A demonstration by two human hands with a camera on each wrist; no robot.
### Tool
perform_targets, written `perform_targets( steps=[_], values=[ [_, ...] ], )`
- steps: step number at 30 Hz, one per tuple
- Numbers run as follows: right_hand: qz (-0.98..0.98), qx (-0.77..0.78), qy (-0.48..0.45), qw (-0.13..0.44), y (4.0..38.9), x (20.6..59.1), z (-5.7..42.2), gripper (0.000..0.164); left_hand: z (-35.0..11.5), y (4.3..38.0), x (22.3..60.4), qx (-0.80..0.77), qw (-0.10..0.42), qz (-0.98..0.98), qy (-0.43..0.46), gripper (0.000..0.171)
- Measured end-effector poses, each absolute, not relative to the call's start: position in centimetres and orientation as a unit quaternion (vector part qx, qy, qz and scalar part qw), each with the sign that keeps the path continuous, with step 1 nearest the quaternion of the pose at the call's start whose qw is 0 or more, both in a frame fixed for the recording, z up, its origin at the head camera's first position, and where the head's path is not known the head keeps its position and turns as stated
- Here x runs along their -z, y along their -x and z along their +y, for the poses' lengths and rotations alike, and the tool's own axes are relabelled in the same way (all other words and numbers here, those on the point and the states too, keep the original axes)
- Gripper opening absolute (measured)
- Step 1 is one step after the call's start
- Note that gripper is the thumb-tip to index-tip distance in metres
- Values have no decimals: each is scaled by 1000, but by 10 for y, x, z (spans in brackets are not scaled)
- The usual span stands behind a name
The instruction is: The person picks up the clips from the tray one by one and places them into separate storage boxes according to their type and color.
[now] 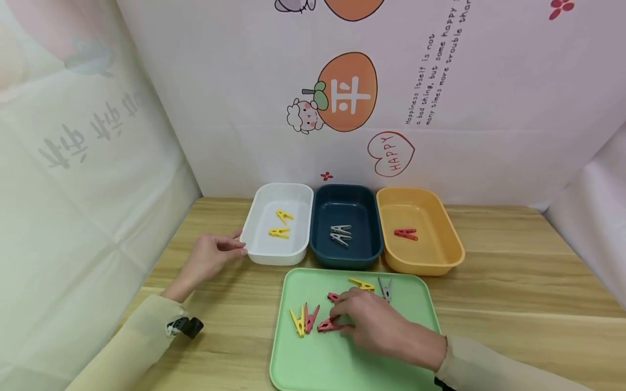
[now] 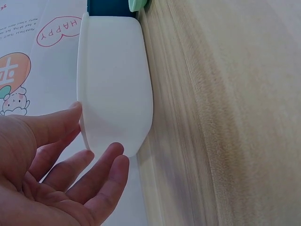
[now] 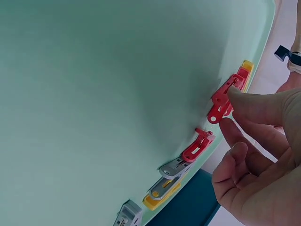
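My left hand point(image 1: 212, 258) touches the near left corner of a white bin point(image 1: 276, 259), with thumb and fingertips at its rim. The left wrist view shows that bin's white wall point(image 2: 115, 80) beside the loosely bent fingers. Two yellow clothespins point(image 1: 279, 233) lie inside it. Over a green tray point(image 1: 313, 364), my right hand point(image 1: 374, 323) pinches a red clothespin point(image 1: 326, 325) between thumb and index finger. In the right wrist view the red clothespin point(image 3: 220, 101) is low over the tray. A yellow clothespin point(image 1: 297, 322) and another red clothespin point(image 1: 311, 318) lie to its left.
A dark blue bin point(image 1: 346, 263) with grey clothespins point(image 1: 340, 234) stands beside the white one. Right of it, an orange bin point(image 1: 425, 269) contains a red clothespin point(image 1: 406, 234). Near the tray's far edge lie yellow point(image 1: 362, 284) and grey point(image 1: 386, 290) clothespins. A printed cloth point(image 1: 274, 157) hangs behind.
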State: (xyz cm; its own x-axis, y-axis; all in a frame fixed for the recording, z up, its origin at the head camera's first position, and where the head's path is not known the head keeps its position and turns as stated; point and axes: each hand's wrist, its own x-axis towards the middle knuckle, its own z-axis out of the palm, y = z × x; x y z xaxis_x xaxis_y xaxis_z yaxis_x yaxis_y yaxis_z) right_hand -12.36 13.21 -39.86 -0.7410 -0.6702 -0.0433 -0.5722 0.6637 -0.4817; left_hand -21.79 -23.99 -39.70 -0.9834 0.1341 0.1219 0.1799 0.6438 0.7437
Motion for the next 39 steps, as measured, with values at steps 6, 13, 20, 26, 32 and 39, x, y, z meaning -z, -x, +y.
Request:
perform_targets(
  steps=[6, 13, 20, 26, 32, 39],
  values=[
    [910, 216, 332, 120, 119, 397, 136, 25, -240, 219, 397, 414, 29, -905, 88, 9],
    [912, 220, 327, 116, 115, 399, 142, 28, -241, 219, 397, 411, 31, -907, 89, 8],
    [919, 215, 298, 140, 113, 398, 145, 27, -241, 218, 398, 410, 28, -908, 89, 8],
    [924, 203, 291, 144, 109, 398, 154, 26, -241, 219, 399, 405, 34, -909, 92, 8],
    [925, 211, 276, 152, 108, 398, 164, 28, -240, 220, 399, 408, 39, -907, 96, 7],
    [925, 215, 277, 146, 105, 399, 170, 28, -240, 219, 398, 406, 38, -908, 95, 8]
  ],
)
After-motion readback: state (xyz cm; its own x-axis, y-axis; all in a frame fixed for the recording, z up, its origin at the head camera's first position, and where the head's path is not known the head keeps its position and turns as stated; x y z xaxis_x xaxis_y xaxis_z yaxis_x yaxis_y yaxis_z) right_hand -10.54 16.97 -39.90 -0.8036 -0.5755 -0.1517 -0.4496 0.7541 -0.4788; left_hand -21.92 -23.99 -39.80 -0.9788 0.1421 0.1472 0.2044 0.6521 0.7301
